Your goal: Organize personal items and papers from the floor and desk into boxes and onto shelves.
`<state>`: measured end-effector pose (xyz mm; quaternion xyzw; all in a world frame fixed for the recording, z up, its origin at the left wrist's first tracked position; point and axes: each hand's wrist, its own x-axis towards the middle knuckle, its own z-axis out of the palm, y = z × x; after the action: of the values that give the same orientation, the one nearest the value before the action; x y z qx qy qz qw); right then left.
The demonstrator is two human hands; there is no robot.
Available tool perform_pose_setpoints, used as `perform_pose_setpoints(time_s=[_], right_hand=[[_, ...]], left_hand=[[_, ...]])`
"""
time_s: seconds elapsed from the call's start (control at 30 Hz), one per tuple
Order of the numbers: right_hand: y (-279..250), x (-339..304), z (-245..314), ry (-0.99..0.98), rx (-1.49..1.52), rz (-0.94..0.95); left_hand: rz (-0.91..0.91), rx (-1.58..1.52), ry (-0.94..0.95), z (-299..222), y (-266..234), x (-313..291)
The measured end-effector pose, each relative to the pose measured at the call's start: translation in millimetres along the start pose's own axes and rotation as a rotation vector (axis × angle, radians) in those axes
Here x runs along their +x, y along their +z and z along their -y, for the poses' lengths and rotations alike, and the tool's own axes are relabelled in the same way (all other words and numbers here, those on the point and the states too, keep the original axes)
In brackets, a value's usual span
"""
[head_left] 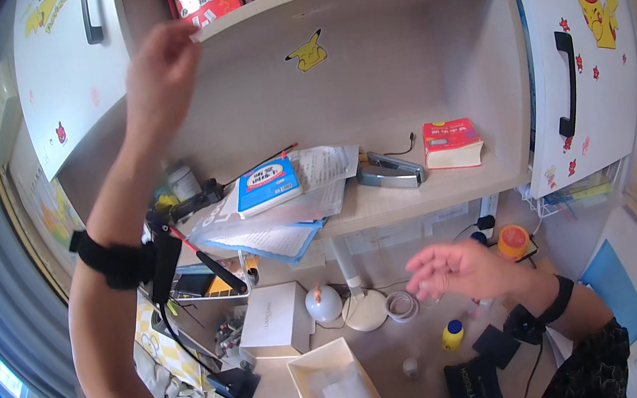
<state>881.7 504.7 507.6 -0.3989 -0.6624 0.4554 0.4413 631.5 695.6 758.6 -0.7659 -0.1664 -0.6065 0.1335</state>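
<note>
My left hand (164,57) is raised to the upper shelf (297,3). Its slightly blurred fingers curl beside the lower corner of a red book (210,3); whether they grip it I cannot tell. My right hand (461,270) hovers over the desk with fingers stretched and apart, holding nothing. Below it lie a roll of tape (402,307) and a yellow bottle with a dark cap (452,335). An orange round tub (513,241) stands just beyond the right hand.
The middle shelf bears a blue book (267,185) on papers, a grey stapler (390,171) and a thick red book (452,144). Cabinet doors (78,78) flank the shelves. On the desk are a white box (274,321), a lamp base (365,311) and a cream tray (339,389).
</note>
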Motion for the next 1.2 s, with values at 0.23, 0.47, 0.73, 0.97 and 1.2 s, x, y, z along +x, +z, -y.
perform_pose_setpoints(time_s=[0.23,0.47,0.73,0.97,1.2], right_hand=[[0.2,56.8,42.1,-0.161,0.174,-0.236],[-10.6,123.1,51.5,0.161,0.543,-0.334],[-4.3,158.2,47.4,0.227,0.468,-0.383],[-2.7,165.4,39.4,0.169,0.321,-0.384],[2.4,159.2,38.6,0.121,0.239,-0.492]], left_hand=[[0.970,0.440,-0.460,60.4,20.0,-94.7],[0.985,0.208,-1.016,48.6,35.6,-122.3],[0.852,-0.086,-1.049,62.2,35.7,-132.6],[0.780,-0.424,-1.036,33.9,39.6,-132.8],[0.722,-0.573,-0.910,11.5,44.9,-132.6]])
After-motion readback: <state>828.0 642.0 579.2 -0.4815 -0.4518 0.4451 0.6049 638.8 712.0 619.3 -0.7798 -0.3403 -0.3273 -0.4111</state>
